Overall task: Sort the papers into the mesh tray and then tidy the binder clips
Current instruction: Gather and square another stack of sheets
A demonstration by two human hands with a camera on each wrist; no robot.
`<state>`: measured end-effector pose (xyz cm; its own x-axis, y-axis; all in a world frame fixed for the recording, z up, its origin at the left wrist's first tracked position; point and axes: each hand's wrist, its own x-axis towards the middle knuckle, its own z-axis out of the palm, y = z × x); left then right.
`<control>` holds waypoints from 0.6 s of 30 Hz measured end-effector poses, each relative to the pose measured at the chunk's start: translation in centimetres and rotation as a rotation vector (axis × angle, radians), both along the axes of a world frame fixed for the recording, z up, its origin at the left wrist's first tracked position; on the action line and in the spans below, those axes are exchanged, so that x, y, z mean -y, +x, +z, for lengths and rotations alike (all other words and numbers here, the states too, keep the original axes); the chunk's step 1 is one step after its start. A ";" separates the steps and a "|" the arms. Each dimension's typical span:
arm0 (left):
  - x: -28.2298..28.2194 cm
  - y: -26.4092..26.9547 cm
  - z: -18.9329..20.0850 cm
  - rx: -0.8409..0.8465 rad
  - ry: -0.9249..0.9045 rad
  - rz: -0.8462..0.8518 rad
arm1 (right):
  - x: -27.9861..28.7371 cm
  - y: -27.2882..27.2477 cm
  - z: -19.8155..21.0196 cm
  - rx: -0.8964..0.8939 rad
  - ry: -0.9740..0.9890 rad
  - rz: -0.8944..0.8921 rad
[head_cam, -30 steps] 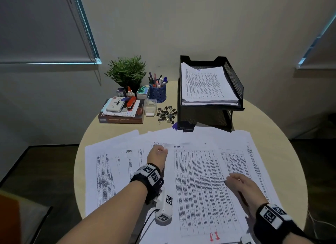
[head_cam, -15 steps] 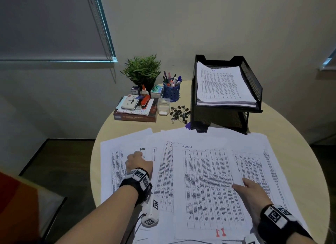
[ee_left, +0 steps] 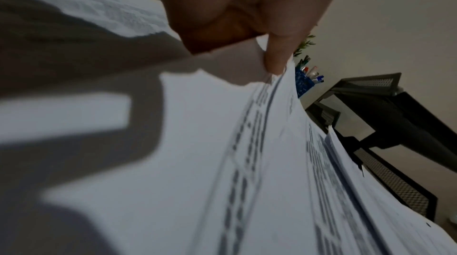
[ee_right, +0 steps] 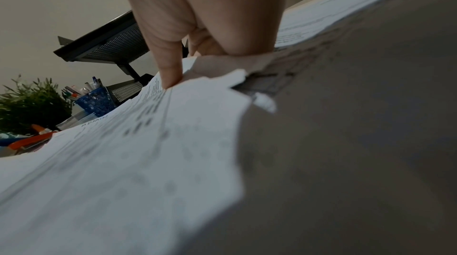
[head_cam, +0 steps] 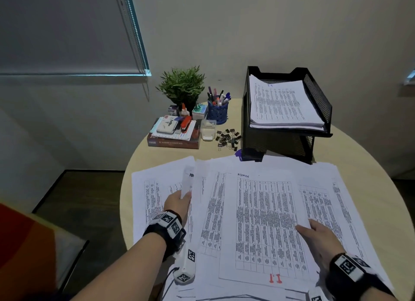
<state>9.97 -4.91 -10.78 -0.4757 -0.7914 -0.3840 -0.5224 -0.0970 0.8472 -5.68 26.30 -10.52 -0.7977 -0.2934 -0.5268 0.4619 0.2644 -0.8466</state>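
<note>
Printed sheets lie spread over the near half of the round table. On top lies a sheet headed ADMIN. My right hand pinches its right edge, thumb on top. My left hand pinches the lifted edge of a sheet further left; the thumb presses on the paper. The black mesh tray stands at the back right with a stack of papers in its upper tier. A heap of black binder clips lies left of the tray.
A potted plant, a blue pen cup, a small clear box and a book stacked with a stapler and small items stand at the back left. A white cabled device hangs under my left wrist.
My left hand moved left across the papers and took hold of a sheet's edge, lifting it. My right hand stayed at the ADMIN sheet's right edge and now pinches it.
</note>
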 end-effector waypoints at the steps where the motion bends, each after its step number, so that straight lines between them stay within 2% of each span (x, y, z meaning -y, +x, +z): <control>1: 0.1 0.0 -0.1 -0.023 0.045 -0.018 | 0.0 0.0 -0.1 0.005 -0.008 -0.003; 4: 0.8 -0.1 1.0 -0.066 -0.018 -0.074 | 0.4 0.2 0.5 -0.006 -0.045 -0.027; 7: 1.7 -0.4 3.1 -0.164 -0.086 0.011 | 0.6 0.3 1.0 -0.041 -0.006 -0.034; 9: 2.5 -0.3 4.8 -0.171 -0.109 0.045 | 0.6 0.1 0.8 -0.022 -0.010 -0.034; 13: 4.8 0.2 7.1 -0.211 -0.176 0.049 | 0.8 0.5 1.6 -0.012 -0.061 -0.056; 18: 5.7 0.5 11.8 -0.357 -0.129 0.003 | 0.4 -0.3 -0.2 -0.003 -0.072 -0.045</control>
